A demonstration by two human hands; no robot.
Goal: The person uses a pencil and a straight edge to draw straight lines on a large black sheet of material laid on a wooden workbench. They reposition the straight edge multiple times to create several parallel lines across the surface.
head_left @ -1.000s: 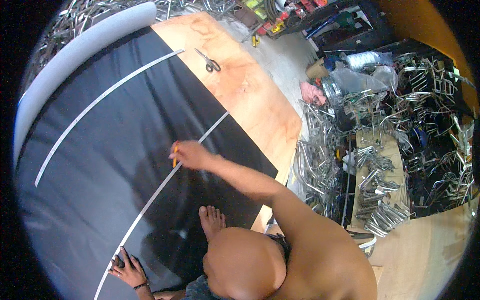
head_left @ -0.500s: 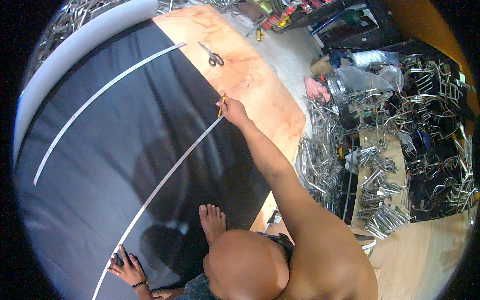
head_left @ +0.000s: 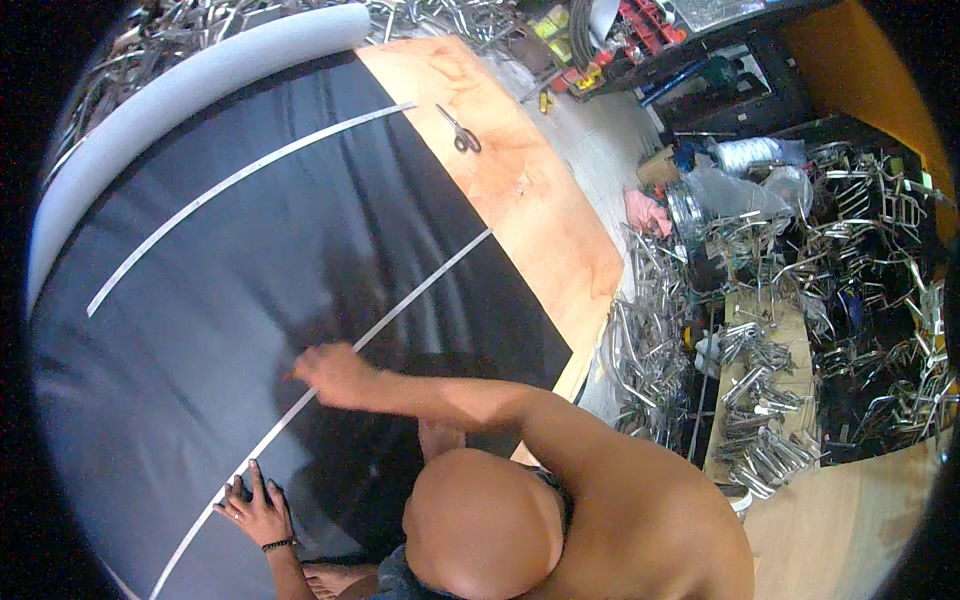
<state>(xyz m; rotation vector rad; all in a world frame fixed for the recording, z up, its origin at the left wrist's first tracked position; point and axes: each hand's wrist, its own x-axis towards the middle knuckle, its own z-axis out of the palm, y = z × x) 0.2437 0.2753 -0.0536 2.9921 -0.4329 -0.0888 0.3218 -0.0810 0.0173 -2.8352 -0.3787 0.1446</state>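
A wide sheet of smooth black material covers most of the work surface. Across it lies a long, thin metal straightedge, curved by the lens. My left hand presses down on its near part, fingers spread and a dark beaded bracelet at the wrist. Halfway along, my right hand is closed around a slim yellow-orange pencil, whose reddish tip sticks out on the left; the rest is hidden by the fingers, and the hand is slightly blurred. A second metal straightedge lies farther off on the sheet.
Dark-handled scissors rest on the bare wooden board beyond the sheet. A thick pale roll borders the far left. Heaps of bent metal parts and a plastic-wrapped bundle lie to the right. My bare foot is partly hidden under my arm.
My right hand has moved from the straightedge's far end toward the near left, the pencil still in it. My left hand stays on the straightedge. The view has shifted slightly.
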